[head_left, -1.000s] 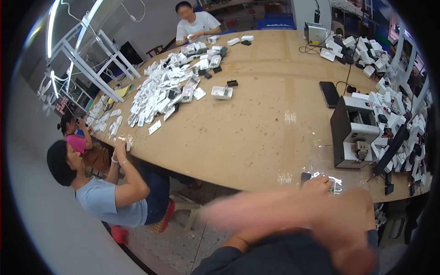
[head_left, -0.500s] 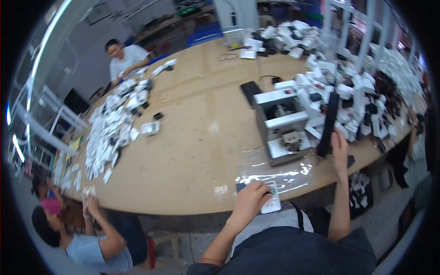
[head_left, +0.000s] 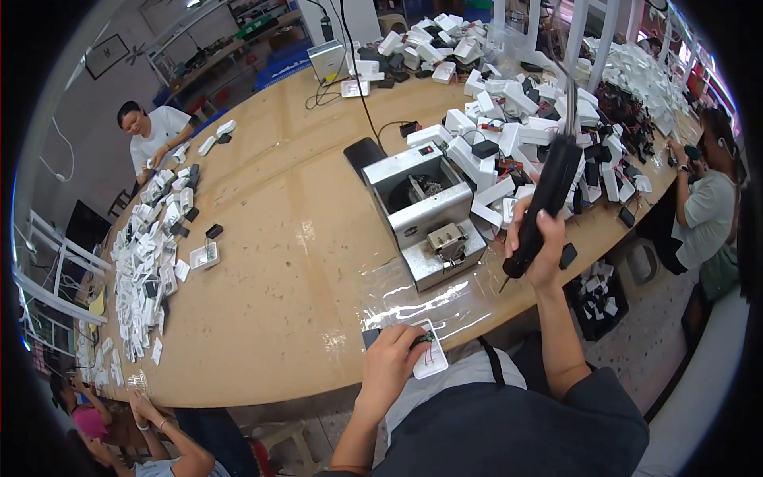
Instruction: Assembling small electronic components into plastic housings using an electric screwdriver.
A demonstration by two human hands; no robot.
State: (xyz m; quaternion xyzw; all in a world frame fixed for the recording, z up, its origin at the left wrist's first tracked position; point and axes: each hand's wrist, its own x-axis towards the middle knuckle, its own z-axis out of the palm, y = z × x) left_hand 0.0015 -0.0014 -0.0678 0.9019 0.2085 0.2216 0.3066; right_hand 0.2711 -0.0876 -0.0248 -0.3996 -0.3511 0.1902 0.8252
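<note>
My right hand [head_left: 544, 248] grips a black electric screwdriver [head_left: 550, 195] in the air over the table's front right edge. Its bit points down to the left, and a metal hanger runs up from its top. My left hand [head_left: 386, 359] is closed on a shallow white plastic case [head_left: 432, 367] at the table's near edge, by my lap. Inside that case sit a small green circuit board [head_left: 429, 337] and thin red wires. My left fingers cover part of the board, so their exact hold is hidden.
A metal box machine [head_left: 421, 211] stands ahead, with a black slab [head_left: 364, 153] behind it. White cases and black parts pile up at the right [head_left: 509, 151] and the left [head_left: 147, 258]. A bin [head_left: 598, 306] is below the right edge. Several people work around the table.
The view has swung to the right. My right hand has tilted the screwdriver, so its bit now shows at the lower left. My left hand stays at the white case.
</note>
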